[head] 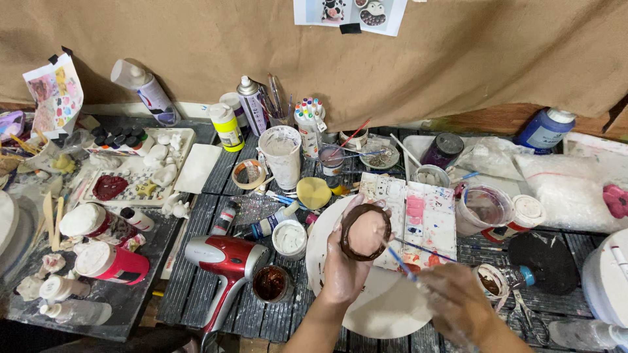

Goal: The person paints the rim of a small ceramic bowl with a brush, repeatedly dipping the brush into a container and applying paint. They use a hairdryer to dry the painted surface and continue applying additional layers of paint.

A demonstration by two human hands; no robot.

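A person's left hand (345, 265) holds a small round clay piece (366, 232), pale pink in the middle with a dark brown rim, lifted above a white plate (386, 314) at the near edge of a cluttered craft table (196, 287). The fingers curl round the piece from below and from its left side, so the grip is closed on it and its flat face is turned up toward the camera. The right hand (458, 304), blurred, pinches a thin blue-handled brush (398, 260) in a narrow grip; the brush runs on a slant, up and to the left, from the right hand toward the piece, and its tip meets or nearly meets the lower right of the brown rim, though the blur makes actual contact hard to judge. The piece thus lies up and to the left of the right hand, with the left hand directly under it. Just behind the piece sits a paint-smeared white palette (425, 222). A small pot of brown paint (271, 283) stands to the left of the plate, beside a red hair dryer (226, 261). Bottles, jars and a cup of markers (309, 121) crowd the back of the table.
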